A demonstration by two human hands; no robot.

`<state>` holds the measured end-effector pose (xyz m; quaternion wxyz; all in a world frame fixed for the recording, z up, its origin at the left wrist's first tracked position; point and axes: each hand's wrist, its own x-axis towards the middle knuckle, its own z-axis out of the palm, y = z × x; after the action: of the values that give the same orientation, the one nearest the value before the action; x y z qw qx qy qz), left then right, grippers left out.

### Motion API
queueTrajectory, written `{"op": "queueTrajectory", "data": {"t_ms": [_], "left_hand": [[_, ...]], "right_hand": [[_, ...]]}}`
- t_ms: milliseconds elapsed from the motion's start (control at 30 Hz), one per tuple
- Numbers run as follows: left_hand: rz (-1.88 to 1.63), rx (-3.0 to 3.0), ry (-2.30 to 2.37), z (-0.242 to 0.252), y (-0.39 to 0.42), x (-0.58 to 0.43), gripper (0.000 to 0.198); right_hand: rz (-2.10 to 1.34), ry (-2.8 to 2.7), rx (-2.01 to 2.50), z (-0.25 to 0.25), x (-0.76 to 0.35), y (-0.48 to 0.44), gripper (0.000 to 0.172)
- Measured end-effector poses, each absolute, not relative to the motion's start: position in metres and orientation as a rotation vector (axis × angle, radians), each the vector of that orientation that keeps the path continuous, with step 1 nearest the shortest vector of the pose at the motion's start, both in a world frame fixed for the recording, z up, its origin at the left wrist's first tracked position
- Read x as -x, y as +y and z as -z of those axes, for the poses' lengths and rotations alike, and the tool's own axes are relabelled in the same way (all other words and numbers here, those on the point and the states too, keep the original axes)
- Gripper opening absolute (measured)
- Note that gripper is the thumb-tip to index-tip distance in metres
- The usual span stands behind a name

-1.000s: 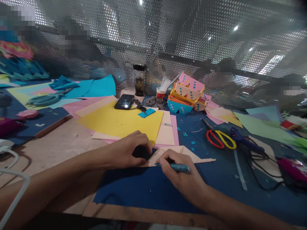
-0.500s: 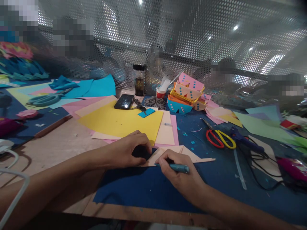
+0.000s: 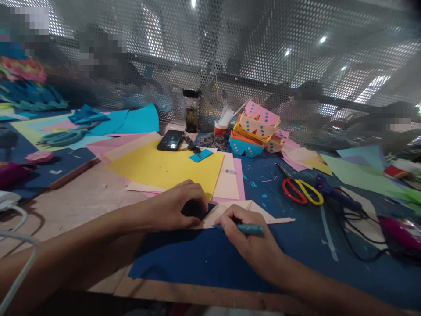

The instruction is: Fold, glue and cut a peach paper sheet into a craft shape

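A teal pen (image 3: 251, 229) is gripped in my right hand (image 3: 251, 237), its tip at the lower edge of a folded peach paper piece (image 3: 263, 213). The peach piece lies on a dark blue sheet (image 3: 197, 259) and narrows to a thin strip on the right. My left hand (image 3: 180, 204) rests at the left end of the peach piece, fingers curved and thumb apart, with fingertips pressing on it. Just beyond the hands lies a large yellow sheet (image 3: 171, 166) over peach and pink sheets.
Red and yellow handled scissors (image 3: 301, 191) and a blue glue gun (image 3: 337, 193) lie at right. Behind are a phone (image 3: 170, 140), a bottle (image 3: 191, 112), a red cup (image 3: 220, 127) and stacked paper shapes (image 3: 258, 127). Teal scissors (image 3: 66, 136) lie at left.
My right hand and the pen have shifted slightly, and the pen's back end now points a little farther right. My left hand stays in place.
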<state>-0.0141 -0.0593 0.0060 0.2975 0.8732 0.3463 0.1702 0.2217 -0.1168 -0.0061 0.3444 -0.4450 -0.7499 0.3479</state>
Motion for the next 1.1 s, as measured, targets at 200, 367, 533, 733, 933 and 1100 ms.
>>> {"op": "queueTrajectory", "data": {"t_ms": [200,367,533,733,933,1100], "left_hand": [[-0.448,-2.326,0.932,-0.006,-0.061,0.015,0.022],[-0.443,-2.319,0.892,-0.006,-0.059,0.019,0.024],[-0.54,-2.224,0.96,-0.017,-0.048,0.019,0.018],[-0.711,-2.351,1.036,-0.024,-0.009,-0.023,0.023],[-0.75,-2.444,0.998,0.007,0.038,-0.061,0.026],[-0.738,-2.365,1.043,0.024,0.05,-0.062,0.033]], "right_hand": [[-0.776,-1.943,1.105,0.003,-0.222,-0.121,0.024],[-0.648,-1.956,0.93,-0.007,-0.227,-0.123,0.013],[-0.545,-1.907,0.978,-0.028,-0.26,-0.109,0.013],[-0.57,-1.767,0.98,-0.031,-0.295,-0.08,0.027],[-0.548,-1.675,1.086,-0.015,-0.304,-0.068,0.028],[-0.667,-1.733,1.024,-0.016,-0.307,-0.07,0.031]]}}
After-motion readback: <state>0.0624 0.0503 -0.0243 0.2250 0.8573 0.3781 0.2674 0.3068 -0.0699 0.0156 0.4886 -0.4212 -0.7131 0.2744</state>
